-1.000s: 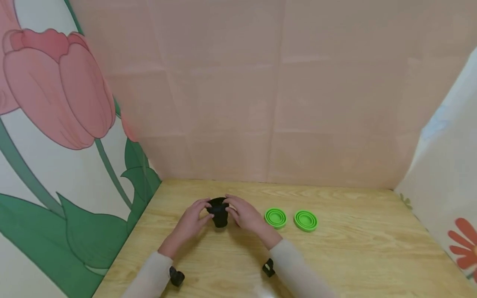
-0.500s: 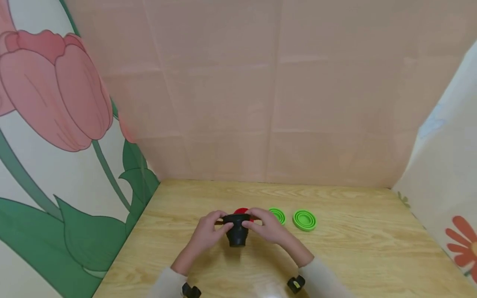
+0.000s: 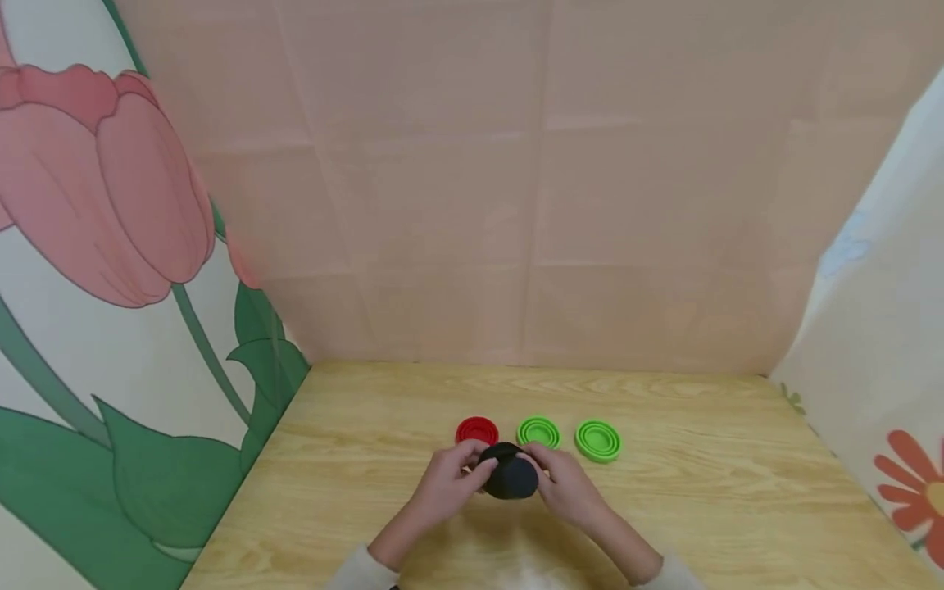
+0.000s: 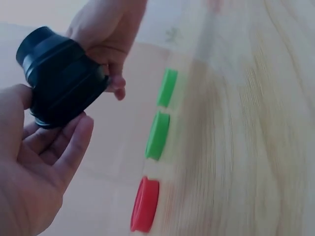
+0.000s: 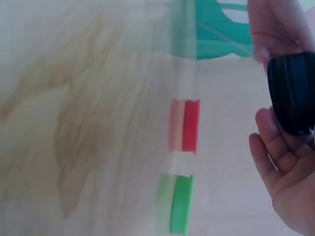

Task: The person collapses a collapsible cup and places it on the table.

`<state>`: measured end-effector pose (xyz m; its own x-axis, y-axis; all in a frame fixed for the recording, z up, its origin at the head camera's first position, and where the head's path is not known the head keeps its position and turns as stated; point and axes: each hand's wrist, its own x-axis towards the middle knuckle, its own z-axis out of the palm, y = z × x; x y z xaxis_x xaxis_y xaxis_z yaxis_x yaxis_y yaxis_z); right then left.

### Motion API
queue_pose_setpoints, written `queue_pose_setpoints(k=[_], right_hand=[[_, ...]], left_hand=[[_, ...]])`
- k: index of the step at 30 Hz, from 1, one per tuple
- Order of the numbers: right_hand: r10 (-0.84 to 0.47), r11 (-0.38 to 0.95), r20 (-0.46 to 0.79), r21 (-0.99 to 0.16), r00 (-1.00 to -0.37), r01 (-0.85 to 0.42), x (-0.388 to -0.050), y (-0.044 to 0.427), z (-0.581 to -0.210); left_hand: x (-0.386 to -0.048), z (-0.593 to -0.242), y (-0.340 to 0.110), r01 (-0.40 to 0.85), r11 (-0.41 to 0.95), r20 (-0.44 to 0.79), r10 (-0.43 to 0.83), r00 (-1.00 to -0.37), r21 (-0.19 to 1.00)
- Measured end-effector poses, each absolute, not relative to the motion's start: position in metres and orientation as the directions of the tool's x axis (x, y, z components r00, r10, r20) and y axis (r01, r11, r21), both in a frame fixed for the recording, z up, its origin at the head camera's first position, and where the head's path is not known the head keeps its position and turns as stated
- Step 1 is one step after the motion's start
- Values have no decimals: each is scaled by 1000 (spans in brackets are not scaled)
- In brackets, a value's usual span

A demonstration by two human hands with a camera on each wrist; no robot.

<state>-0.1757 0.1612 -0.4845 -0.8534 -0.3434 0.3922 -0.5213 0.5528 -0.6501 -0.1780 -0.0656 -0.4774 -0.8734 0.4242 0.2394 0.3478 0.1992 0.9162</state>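
Note:
A black collapsible cup [image 3: 514, 480] hangs above the table, its folding rings drawn out. Its base tips toward me in the head view. My left hand [image 3: 441, 485] grips the rim from the left, thumb on the wall. From the other side my right hand [image 3: 568, 490] pinches the cup, its fingers partly hidden behind it. In the left wrist view the cup [image 4: 61, 76] shows its stepped wall and narrower end. The right wrist view cuts off part of the cup [image 5: 293, 93] at the frame's edge.
Beyond the hands, a red flattened cup [image 3: 477, 430] and two green ones, the nearer-left green cup [image 3: 538, 432] and the right green cup [image 3: 598, 441], lie in a row on the wooden table [image 3: 708, 492]. A pink sheet [image 3: 428, 205] stands behind the table.
Both hands have carried the black cup rightward and nearer to me. It has gone from upright to tilted, base toward me. The red cup, hidden at first, is now in view.

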Motion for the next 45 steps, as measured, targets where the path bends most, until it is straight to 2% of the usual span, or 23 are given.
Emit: queue_pose_setpoints(k=[4,7,9,12,14,16,20,26,29,32,39,41,45], right_hand=[[-253,580,419,-656,-872,-483,-168,163,-478],[-211,552,365,-721,-907,-419,-165,165,-474],[-228,457,269,-819,-936,-347,-165,168,-472],[-310,225,103,-958,-945,-178,-166,173,-471],[-369,96,20,-994,-929,-60,-166,177,-473],[-402,31,-8,-1000,-916,-5,-165,179,-476],[-372,33,-8,-999,-928,-4,-164,179,-484],[-194,96,-11,-995,-981,-7,-162,172,-486],[-148,102,-17,-995,-989,2,-162,168,-483],[-163,59,-22,-998,-986,13,-160,167,-481],[-323,-98,-18,-994,-946,53,-157,171,-480],[-331,-105,-13,-993,-943,50,-158,171,-480],[-257,-99,-29,-994,-966,56,-158,167,-481]], left_hand=[[-174,-475,-60,303,94,224,477,-850,948],[-174,-474,-58,326,107,237,483,-843,939],[-176,-474,-55,331,137,239,451,-860,934],[-179,-476,-50,304,163,230,361,-904,939],[-180,-478,-46,266,154,207,319,-925,952],[-180,-480,-43,230,136,181,302,-936,964],[-176,-483,-39,153,60,125,332,-935,986],[-172,-484,-36,54,-54,71,409,-910,997],[-172,-486,-35,31,-101,69,402,-913,994],[-174,-487,-34,22,-136,70,360,-930,990],[-175,-483,-33,-7,-123,30,299,-954,992],[-175,-481,-32,-20,-122,17,295,-955,992],[-173,-479,-31,-33,-126,7,303,-953,991]])
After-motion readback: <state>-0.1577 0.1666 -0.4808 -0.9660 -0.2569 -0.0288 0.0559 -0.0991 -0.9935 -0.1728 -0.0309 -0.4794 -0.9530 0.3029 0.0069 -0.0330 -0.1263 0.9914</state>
